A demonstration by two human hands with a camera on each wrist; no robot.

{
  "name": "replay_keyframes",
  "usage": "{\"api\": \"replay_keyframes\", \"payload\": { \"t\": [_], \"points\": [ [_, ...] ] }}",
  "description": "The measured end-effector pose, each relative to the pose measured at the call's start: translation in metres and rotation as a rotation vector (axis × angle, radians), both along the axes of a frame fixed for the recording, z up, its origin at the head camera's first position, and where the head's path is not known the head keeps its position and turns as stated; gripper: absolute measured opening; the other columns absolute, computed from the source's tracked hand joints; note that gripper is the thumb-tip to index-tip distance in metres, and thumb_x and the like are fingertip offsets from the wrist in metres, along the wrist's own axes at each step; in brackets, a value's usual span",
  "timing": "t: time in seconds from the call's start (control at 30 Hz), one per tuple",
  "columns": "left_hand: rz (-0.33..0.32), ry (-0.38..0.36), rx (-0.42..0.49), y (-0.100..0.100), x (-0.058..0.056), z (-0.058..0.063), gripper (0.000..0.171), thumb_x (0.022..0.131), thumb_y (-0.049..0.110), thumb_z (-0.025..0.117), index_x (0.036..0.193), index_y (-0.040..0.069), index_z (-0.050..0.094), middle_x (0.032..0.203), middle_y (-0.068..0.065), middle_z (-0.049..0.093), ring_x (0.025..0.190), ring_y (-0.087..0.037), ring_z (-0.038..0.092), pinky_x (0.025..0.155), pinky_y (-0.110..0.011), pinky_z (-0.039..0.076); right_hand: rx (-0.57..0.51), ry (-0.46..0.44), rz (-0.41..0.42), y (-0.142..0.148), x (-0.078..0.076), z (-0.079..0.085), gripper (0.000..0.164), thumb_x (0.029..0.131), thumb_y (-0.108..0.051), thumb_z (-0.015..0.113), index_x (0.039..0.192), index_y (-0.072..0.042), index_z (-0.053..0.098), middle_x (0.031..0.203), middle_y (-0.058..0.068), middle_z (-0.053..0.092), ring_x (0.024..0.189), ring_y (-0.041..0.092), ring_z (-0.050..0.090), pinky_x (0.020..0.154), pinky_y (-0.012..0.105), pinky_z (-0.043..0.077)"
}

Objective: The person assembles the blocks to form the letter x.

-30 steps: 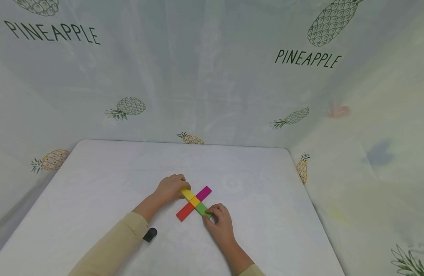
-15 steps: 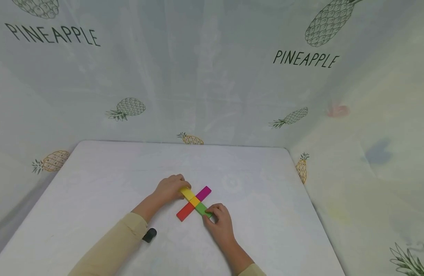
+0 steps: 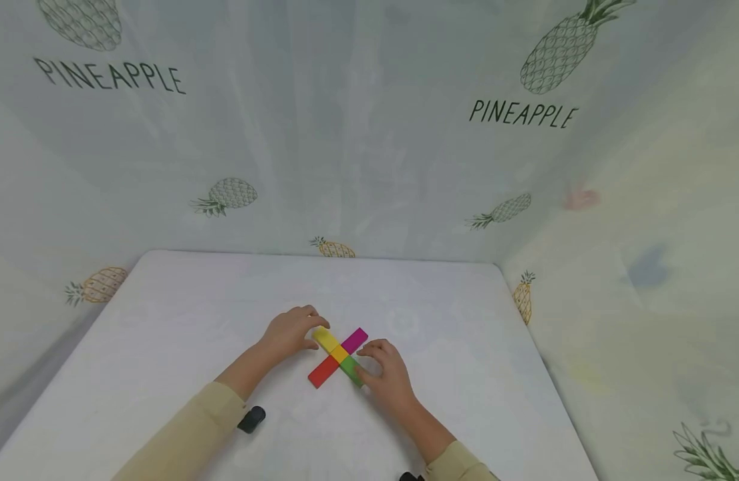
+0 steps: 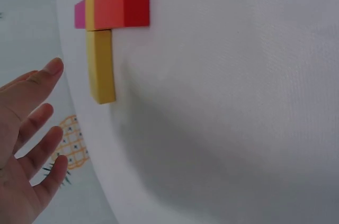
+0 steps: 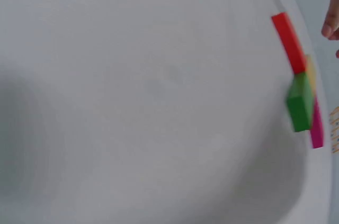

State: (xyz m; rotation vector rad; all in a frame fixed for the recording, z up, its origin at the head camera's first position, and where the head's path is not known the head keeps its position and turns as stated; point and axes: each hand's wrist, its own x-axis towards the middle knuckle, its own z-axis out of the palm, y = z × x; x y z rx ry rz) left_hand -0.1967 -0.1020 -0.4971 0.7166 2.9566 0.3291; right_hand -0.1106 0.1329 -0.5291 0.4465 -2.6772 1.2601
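Coloured blocks lie flat in an X on the white table: a yellow block (image 3: pixel 325 339), a red block (image 3: pixel 323 371), a green block (image 3: pixel 351 369) and a magenta block (image 3: pixel 354 341), meeting at a small orange-yellow block (image 3: pixel 339 354). My left hand (image 3: pixel 290 333) hovers beside the yellow block's outer end, thumb and fingers spread, and the left wrist view shows a gap between them. Over the green block's outer end is my right hand (image 3: pixel 386 375), its fingers parted and partly hiding it. The right wrist view shows the green block (image 5: pixel 300 105) with no fingers around it.
A small black object (image 3: pixel 252 419) shows beside the left sleeve (image 3: pixel 192 427). Another dark piece (image 3: pixel 409 477) is at the bottom edge by the right sleeve. The table (image 3: pixel 466 347) ends at a pineapple-print curtain (image 3: pixel 357 133) behind.
Both hands have let go of the blocks: the left has drawn off the yellow block, the right has loosened from the green one and its fingers have lifted. The view has tilted slightly upward.
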Motion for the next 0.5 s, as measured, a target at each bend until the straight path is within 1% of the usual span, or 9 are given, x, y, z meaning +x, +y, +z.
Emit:
{"api": "replay_keyframes", "payload": {
  "t": [0.1,0.2,0.37,0.5],
  "points": [
    [0.001,0.02,0.016,-0.002,0.002,0.008,0.045,0.074,0.027,0.086,0.115,0.027,0.07,0.109,0.003,0.06,0.102,-0.018,0.056,0.084,-0.036,0.051,0.057,0.041,0.04,0.004,-0.011,0.017,0.025,0.086,-0.018,0.075,0.109,-0.009,0.071,0.114,-0.005,0.056,0.11,0.016,0.052,0.092,0.038,0.048],
    [0.0,0.046,0.031,-0.005,0.009,0.017,0.047,0.074,0.028,0.086,0.118,0.025,0.069,0.112,0.001,0.06,0.104,-0.02,0.055,0.085,-0.037,0.051,0.146,0.115,0.072,0.011,-0.017,0.03,0.027,0.085,-0.02,0.076,0.11,-0.011,0.07,0.115,-0.003,0.057,0.11,0.016,0.052,0.091,0.036,0.048],
    [-0.006,0.118,0.063,-0.016,0.023,0.03,0.052,0.073,0.03,0.087,0.121,0.025,0.067,0.117,-0.001,0.059,0.109,-0.022,0.054,0.085,-0.039,0.051,0.292,0.275,0.122,0.028,-0.023,0.049,0.032,0.083,-0.022,0.078,0.113,-0.014,0.069,0.119,0.003,0.058,0.114,0.021,0.051,0.094,0.045,0.044],
    [-0.03,0.193,0.06,-0.028,0.031,0.04,0.056,0.072,0.031,0.087,0.123,0.025,0.065,0.118,-0.002,0.058,0.11,-0.024,0.052,0.084,-0.04,0.051,0.376,0.379,0.152,0.043,-0.025,0.06,0.039,0.081,-0.023,0.077,0.117,-0.012,0.067,0.124,0.007,0.057,0.117,0.027,0.05,0.097,0.053,0.039]
  ]
}}
